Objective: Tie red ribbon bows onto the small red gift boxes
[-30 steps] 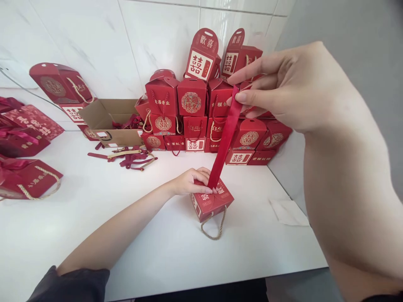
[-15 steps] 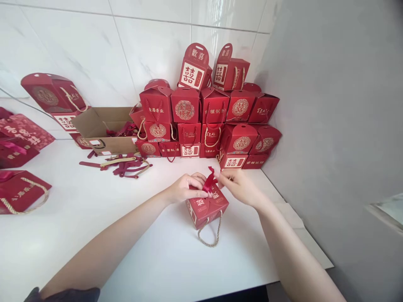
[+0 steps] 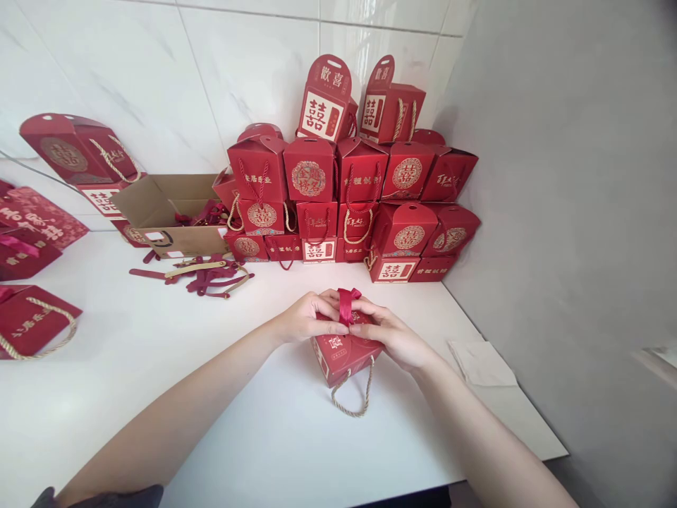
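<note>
A small red gift box (image 3: 346, 356) lies on the white table in front of me, its twisted gold cord handle (image 3: 353, 413) drooping towards me. On its top is a shiny crimson ribbon (image 3: 346, 307), looped upward. My left hand (image 3: 312, 317) pinches the ribbon from the left, thumb at its base. My right hand (image 3: 388, 331) closes on the ribbon from the right, its thumb tip almost meeting the left one. The hands hide part of the box top and the ribbon's lower end.
Stacked red gift boxes (image 3: 309, 180) stand against the tiled wall. Left of them is an open cardboard box (image 3: 195, 243) with dark red straps inside; more straps (image 3: 211, 275) lie before it. Further red boxes (image 3: 39, 321) stand at far left. A white cloth or paper (image 3: 481, 363) lies right, beside the grey wall.
My right hand has come down and left from above the box to the ribbon's base. The ribbon's upright tail now forms a loop. My left hand stays nearly in place.
</note>
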A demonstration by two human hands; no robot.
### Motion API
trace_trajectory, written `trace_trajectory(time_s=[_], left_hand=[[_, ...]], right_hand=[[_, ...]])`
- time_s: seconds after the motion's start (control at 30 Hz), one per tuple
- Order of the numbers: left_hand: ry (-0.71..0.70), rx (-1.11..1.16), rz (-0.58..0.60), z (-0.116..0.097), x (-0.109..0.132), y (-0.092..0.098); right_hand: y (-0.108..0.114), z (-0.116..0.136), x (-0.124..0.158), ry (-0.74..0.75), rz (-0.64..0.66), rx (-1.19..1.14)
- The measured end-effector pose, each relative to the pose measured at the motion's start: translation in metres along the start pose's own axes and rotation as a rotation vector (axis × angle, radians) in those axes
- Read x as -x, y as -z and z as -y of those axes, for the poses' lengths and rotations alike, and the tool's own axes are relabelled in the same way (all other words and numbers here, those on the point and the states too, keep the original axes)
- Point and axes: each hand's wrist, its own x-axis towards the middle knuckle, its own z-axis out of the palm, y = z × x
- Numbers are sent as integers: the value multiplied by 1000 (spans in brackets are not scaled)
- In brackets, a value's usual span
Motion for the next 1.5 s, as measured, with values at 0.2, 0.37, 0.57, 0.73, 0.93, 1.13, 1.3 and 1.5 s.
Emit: trace_trajectory(time_s=[0.2,0.37,0.57,0.73,0.93,1.13,1.3,1.5], left_hand=[[-25,-35,27,0,-1,0],[-8,-70,25,0,-1,1],[-17,-69,23,2,-1,2],[-21,-68,41,0,-2,3],[64,-73,79,-12,-7,6],[160,-97,100,-30,-8,7],[88,-246,132,-36,-6,4],[51,-307,122,-35,-5,2]], right_hand=[[-10,-6,-6,-100,-272,-303],[23,-2,-7,-30,-514,-171],[51,15,2,295,-779,487],[9,46,33,448,-854,642],[-74,63,48,952,-128,1288],[-148,22,-3,819,572,1573],[-153,-13,-32,533,706,1705],[-87,24,-4,761,663,1108]])
